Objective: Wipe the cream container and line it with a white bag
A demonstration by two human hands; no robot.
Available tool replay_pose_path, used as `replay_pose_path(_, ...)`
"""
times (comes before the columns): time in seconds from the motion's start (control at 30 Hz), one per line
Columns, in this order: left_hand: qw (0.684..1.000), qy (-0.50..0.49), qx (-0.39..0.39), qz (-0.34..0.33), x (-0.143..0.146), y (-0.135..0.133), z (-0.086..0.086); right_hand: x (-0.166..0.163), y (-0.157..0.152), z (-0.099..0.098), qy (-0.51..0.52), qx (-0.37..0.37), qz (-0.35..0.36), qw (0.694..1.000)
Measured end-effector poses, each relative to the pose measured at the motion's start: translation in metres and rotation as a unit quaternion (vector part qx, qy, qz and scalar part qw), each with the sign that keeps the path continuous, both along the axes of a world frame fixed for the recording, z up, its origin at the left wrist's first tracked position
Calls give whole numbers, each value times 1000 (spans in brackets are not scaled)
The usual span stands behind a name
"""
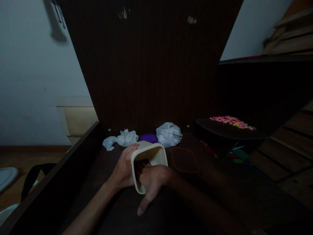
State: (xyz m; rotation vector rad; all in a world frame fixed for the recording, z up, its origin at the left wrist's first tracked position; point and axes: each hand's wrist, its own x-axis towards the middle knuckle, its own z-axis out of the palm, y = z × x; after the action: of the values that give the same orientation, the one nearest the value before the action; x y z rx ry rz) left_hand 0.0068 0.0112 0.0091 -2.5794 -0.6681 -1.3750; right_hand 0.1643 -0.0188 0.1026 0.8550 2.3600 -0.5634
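My left hand [126, 166] grips the outer left side of a cream plastic container [160, 153], which is tipped with its open mouth toward me. The fingers of my right hand [154, 179] reach inside it, with the thumb stretched out below the rim. A bit of purple cloth [146, 161] shows at those fingertips, pressed against the inner wall; most of it is hidden. Behind the container lies a folded purple piece [148, 138], perhaps fabric. To the right, a thin orange-red rounded frame [174, 160], shaped like a lid rim, rests on the dark surface.
Crumpled white plastic bags [127, 137] lie at the back left, and a fuller one [169, 134] sits at the back centre. A dark corner shelf [207, 125] at right bears small colourful pieces [233, 121]. A raised dark edge [61, 173] runs along the left.
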Motion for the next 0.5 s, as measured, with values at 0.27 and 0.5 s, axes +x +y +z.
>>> replay_pose_path(0.27, 999, 3, -43, 2, -6, 0, 2, 1, -1, 1, 53, 16, -26, 998)
replay_pose_path(0.5, 1000, 10, -25, -8, -7, 2, 1, 34, -39, 0, 136, 74, -19, 988)
